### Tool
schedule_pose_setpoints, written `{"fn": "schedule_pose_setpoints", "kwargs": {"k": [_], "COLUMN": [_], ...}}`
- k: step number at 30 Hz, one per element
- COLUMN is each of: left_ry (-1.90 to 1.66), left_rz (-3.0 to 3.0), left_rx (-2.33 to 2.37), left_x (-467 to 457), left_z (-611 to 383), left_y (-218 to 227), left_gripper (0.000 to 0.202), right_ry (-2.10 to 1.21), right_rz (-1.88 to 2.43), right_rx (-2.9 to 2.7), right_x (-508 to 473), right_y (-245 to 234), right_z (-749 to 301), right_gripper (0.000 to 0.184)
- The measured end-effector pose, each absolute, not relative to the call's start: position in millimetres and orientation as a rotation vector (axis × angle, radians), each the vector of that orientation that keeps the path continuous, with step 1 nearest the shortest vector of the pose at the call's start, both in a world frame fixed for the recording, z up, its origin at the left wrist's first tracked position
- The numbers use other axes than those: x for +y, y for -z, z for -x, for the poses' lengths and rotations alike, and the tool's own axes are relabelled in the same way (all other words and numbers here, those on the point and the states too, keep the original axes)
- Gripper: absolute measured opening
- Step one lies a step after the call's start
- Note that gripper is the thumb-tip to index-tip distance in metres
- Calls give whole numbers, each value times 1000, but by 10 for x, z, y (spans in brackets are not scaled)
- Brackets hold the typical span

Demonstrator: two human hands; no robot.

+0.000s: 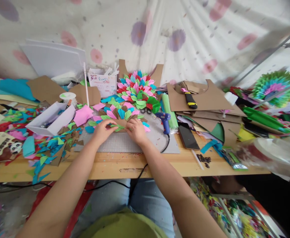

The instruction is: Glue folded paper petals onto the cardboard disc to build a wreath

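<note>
Over the grey cutting mat (120,146), my left hand (103,131) and my right hand (136,130) face each other with fingers pinched. Between them they hold a light green paper leaf (119,127), one hand at each end. Just beneath lies a piece of brown cardboard (121,122), its far side edged with pleated paper leaves in pink, blue, green and brown. Behind it stands a fuller cluster of colourful paper leaves (137,86) on cardboard. A blue glue gun (164,121) sits to the right of my right hand.
Left are a white box (51,119), a pink paper star (83,115) and heaps of paper scraps (52,145). Right are a black phone (188,135), stacked cardboard (204,99) bearing a yellow-black utility knife (190,100), and small dark pieces (203,159). The glue gun's cord (142,171) crosses the table edge.
</note>
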State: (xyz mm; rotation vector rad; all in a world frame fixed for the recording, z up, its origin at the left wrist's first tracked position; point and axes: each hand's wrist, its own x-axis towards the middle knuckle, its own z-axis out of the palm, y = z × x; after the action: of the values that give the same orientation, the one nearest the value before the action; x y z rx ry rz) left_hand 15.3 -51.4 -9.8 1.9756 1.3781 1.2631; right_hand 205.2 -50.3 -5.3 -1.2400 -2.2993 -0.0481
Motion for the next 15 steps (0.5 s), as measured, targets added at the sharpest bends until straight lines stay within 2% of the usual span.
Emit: {"fn": "schedule_pose_setpoints", "kwargs": {"k": [15], "left_ry": [-1256], "left_rz": [-1988], "left_rx": [1370], "left_x": [-544], "left_z": [-169], "left_y": [88], "left_gripper": [16], "right_ry": [6], "right_rz": [1250], "right_rx": [-2307], "right_x": [-494], "right_y": [64], "right_z": [-2043], "right_gripper": [13]}}
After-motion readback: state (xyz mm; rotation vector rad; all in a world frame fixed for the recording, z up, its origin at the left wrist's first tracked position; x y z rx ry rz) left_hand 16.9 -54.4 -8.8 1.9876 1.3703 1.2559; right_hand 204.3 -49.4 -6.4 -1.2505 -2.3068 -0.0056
